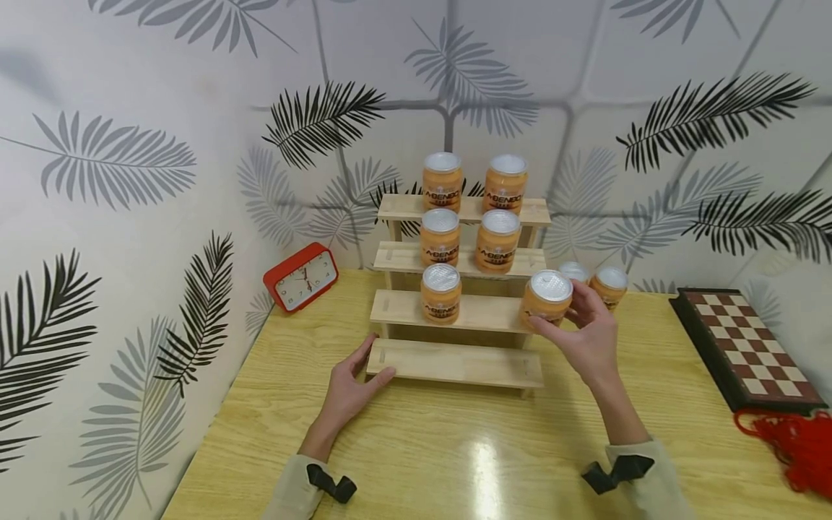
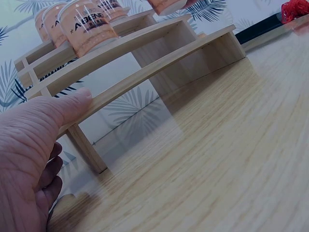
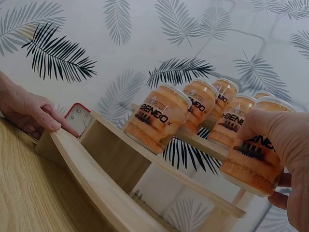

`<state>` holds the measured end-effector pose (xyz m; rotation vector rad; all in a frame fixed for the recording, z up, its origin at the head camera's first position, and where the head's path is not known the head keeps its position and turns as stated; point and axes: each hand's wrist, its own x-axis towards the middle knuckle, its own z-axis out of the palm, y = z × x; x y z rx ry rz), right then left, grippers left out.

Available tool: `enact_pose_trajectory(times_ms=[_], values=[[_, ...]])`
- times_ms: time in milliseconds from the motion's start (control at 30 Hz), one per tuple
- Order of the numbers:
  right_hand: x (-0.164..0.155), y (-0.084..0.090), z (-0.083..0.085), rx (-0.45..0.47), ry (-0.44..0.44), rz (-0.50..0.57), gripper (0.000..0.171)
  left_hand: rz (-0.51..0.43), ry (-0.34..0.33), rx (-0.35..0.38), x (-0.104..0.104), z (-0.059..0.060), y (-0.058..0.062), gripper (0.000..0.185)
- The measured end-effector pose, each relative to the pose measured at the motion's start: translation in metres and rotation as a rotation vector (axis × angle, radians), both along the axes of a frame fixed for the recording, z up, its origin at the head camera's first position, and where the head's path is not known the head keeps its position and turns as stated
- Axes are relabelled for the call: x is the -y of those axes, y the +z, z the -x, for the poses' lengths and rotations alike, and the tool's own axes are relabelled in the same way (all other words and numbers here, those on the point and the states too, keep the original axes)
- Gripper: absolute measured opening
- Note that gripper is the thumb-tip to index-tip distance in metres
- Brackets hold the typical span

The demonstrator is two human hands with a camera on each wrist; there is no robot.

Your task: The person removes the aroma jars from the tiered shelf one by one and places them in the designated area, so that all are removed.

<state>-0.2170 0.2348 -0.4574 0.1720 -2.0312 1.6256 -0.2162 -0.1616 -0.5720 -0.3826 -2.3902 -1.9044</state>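
we had our left hand [image 1: 347, 386] flat, fingers straight, against the rack [image 1: 455, 361] at its 8 o'clock corner, seemingly to steady it, while our right hand [image 1: 588, 336] curled round a jar [image 1: 547, 296] at the second step's 3 o'clock end, opposite its neighbour [image 1: 440, 291].

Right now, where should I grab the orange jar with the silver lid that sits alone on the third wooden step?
Grip the lone orange silver-lidded jar around its round side wall, just under the lid, coming from the front. It stands upright on the stepped wooden rack, with open space beside it, while jars on the higher step stand close behind and above.
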Motion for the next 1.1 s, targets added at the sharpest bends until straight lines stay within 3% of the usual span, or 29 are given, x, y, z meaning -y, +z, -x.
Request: enact_pose_trajectory(times_ms=[533,933,1100], values=[[-0.053,-0.002,0.001,-0.013,-0.124,0.021,0.07,-0.003,0.0,-0.009,-0.001,0.002,0.0,0.081],[-0.098,-0.031,0.011,0.125,-0.277,0.033,0.071,-0.004,0.002,0.0,-0.002,0.001,0.0,0.08],[-0.108,-0.046,0.011,0.186,-0.313,0.103,0.07,-0.013,0.005,-0.01,-0.001,0.0,-0.001,0.078]])
